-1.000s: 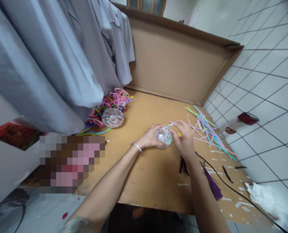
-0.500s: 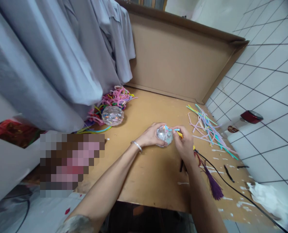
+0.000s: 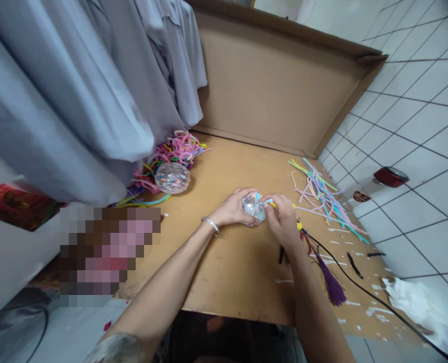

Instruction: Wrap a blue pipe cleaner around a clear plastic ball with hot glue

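My left hand (image 3: pixel 234 207) is wrapped round a small clear faceted ball (image 3: pixel 253 212) that has blue, orange and pink bits at its top. Close against the ball's right side, my right hand (image 3: pixel 282 217) is closed on a slim yellow tool with a light-blue tip, which looks like a corded hot glue gun (image 3: pixel 272 203). Its tip points at the coloured bits; whether it touches them I cannot tell. Most of the tool is hidden in my fingers, and a black cord (image 3: pixel 337 265) trails from its yellow rear end.
A larger clear ball (image 3: pixel 173 178) sits by a heap of pink and multicoloured fuzzy stems (image 3: pixel 182 148). Pastel stems (image 3: pixel 318 194) lie at right, with a purple tassel (image 3: pixel 331 282), white drips and crumpled tissue (image 3: pixel 412 307) nearer. Grey cloth (image 3: pixel 106 85) hangs at left; a cardboard wall (image 3: pixel 269 85) stands behind.
My right hand has come slightly left and up, bringing the tool closer to the ball. My left hand keeps its hold; the whole view has shifted slightly.
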{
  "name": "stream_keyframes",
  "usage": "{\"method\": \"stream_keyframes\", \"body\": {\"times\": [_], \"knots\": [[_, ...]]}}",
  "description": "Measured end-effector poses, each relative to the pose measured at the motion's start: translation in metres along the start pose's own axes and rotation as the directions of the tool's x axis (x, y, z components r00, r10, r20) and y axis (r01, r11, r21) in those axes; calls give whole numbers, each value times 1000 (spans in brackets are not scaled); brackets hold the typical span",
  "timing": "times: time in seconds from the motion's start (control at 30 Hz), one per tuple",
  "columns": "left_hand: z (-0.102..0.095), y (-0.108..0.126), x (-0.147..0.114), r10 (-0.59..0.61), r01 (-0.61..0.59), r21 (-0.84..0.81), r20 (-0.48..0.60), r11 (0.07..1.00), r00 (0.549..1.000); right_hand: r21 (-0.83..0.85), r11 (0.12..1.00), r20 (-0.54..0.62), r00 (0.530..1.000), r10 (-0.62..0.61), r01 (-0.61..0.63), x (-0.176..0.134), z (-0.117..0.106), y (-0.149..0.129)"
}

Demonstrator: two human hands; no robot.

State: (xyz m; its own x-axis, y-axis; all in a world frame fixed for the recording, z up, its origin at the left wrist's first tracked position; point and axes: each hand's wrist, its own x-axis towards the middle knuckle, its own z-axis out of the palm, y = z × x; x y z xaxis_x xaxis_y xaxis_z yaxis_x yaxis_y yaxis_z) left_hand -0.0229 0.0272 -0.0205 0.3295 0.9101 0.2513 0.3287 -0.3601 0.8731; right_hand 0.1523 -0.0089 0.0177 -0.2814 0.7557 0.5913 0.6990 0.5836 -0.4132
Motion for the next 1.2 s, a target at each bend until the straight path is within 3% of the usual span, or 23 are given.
{"method": "stream_keyframes", "body": {"times": [0.57,1.2], "knots": [[1,-4,0,-5,4,-58,-15,998,1000,-63,996,70,995,-65,69,0,0,2],[1,-3,0,-16,16,-60,-12,998,1000,-48,995,64,994,-88,91,0,3,0]]}}
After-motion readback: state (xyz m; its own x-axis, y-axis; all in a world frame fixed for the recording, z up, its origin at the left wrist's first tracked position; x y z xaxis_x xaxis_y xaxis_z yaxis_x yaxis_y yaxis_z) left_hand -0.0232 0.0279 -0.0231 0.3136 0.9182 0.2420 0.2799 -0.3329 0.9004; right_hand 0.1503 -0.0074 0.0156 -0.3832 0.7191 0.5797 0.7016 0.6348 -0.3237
